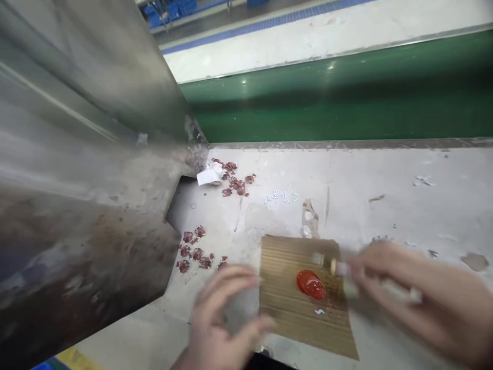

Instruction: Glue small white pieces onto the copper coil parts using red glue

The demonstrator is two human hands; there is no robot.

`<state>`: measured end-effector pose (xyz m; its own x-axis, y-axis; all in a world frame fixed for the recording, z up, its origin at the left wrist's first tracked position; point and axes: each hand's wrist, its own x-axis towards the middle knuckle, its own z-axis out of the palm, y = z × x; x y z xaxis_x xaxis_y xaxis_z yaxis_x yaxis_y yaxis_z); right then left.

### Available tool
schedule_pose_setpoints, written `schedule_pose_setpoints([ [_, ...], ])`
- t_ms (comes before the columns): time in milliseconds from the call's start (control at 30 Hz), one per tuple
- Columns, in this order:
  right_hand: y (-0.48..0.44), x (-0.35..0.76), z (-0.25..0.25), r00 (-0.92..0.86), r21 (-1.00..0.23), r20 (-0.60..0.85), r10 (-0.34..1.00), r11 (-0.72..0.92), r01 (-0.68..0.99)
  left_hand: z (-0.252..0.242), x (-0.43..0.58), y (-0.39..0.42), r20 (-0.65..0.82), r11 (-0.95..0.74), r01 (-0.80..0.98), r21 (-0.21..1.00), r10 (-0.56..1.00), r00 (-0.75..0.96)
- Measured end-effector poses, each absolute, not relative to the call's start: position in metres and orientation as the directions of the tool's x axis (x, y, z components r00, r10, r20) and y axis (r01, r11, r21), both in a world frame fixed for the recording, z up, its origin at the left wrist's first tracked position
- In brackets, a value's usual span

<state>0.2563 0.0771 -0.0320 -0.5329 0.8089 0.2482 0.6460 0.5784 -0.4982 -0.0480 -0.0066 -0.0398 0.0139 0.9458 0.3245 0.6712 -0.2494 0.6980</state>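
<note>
A piece of brown cardboard (pixel 285 313) lies flat on the work surface between my hands. On it sits a glossy red puddle (pixel 311 285), with a small white curled piece (pixel 319 312) below. My left hand (pixel 221 313) is at the cardboard's left edge, thumb and fingers curved apart with nothing visible between them. Smeared by motion, my right hand (pixel 416 293) is over the right side. Its fingertips pinch a small tan and white stick-like piece (pixel 336 267), too blurred to name exactly; its tip points left, near the red puddle.
Several small dark-red figures (pixel 197 254) lie left, with more (pixel 236 185) farther back beside a crumpled white paper (pixel 210 174). Small white pieces (pixel 279 197) lie mid-surface. A metal panel (pixel 96 154) stands at left. Behind runs a green belt (pixel 327 97).
</note>
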Motion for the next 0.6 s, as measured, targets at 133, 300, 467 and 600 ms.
schedule_pose_setpoints([
  [133, 0.211, 0.293, -0.037, -0.315, -0.214, 0.216, 0.924, 0.36, 0.908, -0.053, -0.102, -0.009, 0.368, -0.127, 0.895, 0.427, 0.929, -0.043],
  [300, 0.299, 0.313, -0.03, -0.189, -0.048, 0.078, 0.979, 0.193, 0.98, -0.065, -0.106, -0.008, 0.313, -0.248, 0.904, 0.348, 0.94, 0.137],
  [467, 0.278, 0.326, -0.018, -0.139, -0.063, 0.034, 0.99, 0.14, 0.988, -0.068, -0.114, -0.002, 0.297, -0.43, 0.861, 0.272, 0.888, 0.35],
  [600, 0.192, 0.358, -0.01, -0.224, -0.183, -0.038, 0.974, 0.214, 0.959, -0.071, -0.132, 0.001, 0.306, -0.484, 0.845, 0.229, 0.86, 0.409],
])
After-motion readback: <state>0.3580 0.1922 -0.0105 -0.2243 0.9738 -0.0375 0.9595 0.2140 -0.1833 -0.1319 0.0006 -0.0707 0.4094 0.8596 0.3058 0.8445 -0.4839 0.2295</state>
